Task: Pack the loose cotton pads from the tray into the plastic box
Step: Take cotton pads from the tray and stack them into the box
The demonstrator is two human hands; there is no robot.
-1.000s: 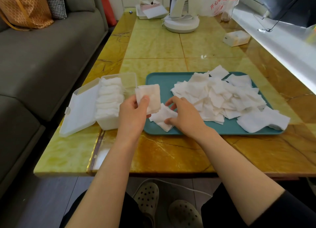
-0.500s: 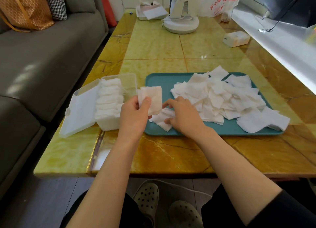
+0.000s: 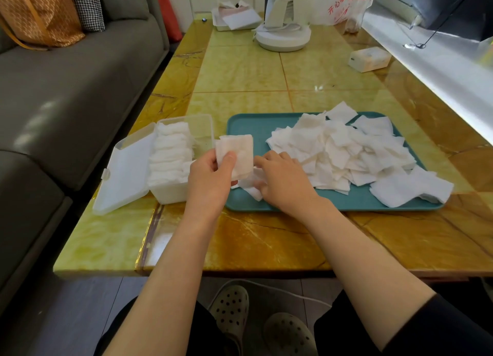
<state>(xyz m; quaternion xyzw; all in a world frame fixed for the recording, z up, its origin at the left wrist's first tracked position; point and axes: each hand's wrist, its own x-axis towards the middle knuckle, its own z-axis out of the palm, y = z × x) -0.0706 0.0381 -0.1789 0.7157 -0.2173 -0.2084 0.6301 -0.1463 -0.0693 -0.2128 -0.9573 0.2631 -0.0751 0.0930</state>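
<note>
The teal tray [image 3: 248,126] lies on the yellow marbled surface [image 3: 240,70], with the plastic box [image 3: 170,193] just beside it at its 9 o'clock side. The box's lid [image 3: 125,174] is hinged open toward 9 o'clock. We note a row of pads already packed on edge in the near part of the box; its 12 o'clock end shows bare clear wall.

The pile of loose cotton pads [image 3: 341,153] covers the tray from its centre to 3 o'clock, and some pads overhang the rim at 4 o'clock.

The left hand [image 3: 210,179] is raised between box and tray. Its fingers [image 3: 212,157] and thumb are closed on a small stack of pads [image 3: 240,153], held upright.

The right hand [image 3: 285,185] rests at the tray's 8 o'clock corner. Its fingers [image 3: 269,157] are curled, narrow, pinching a few separate pads [image 3: 252,191] that lie there, apart from the pile.

At 12 o'clock on the surface we see a white fan base [image 3: 282,39], and at 2 o'clock a small white carton [image 3: 369,59]. A grey sofa [image 3: 66,89] runs along 9 o'clock.
</note>
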